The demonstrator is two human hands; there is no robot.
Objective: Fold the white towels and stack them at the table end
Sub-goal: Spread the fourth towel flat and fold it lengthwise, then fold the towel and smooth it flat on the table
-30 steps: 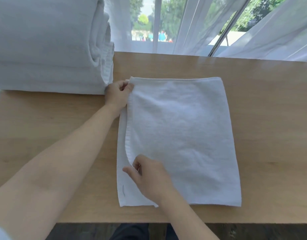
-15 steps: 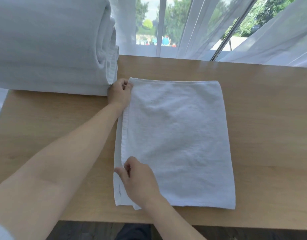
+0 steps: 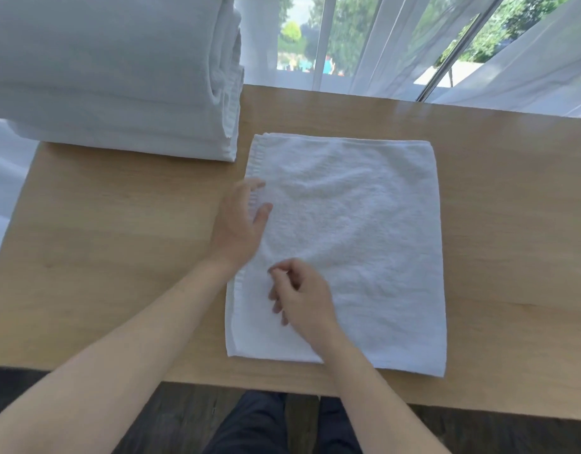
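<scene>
A white towel (image 3: pixel 354 224), folded into a rectangle, lies flat on the wooden table (image 3: pixel 119 240) in front of me. My left hand (image 3: pixel 238 224) rests over the towel's left edge with fingers spread, holding nothing. My right hand (image 3: pixel 302 298) hovers over the towel's lower left part, fingers loosely curled, nothing gripped. A tall stack of folded white towels (image 3: pixel 112 77) stands at the table's far left end, just beside the flat towel's top left corner.
Sheer white curtains (image 3: pixel 528 54) and a window run along the table's far edge. The table's near edge is right below the towel, with my dark trousers (image 3: pixel 266 424) under it. Bare wood lies to the right of the towel.
Both hands let go of the towel's left edge. The upper layer now lies flush over the lower. My left hand slid down from the top left corner; my right moved up and inward.
</scene>
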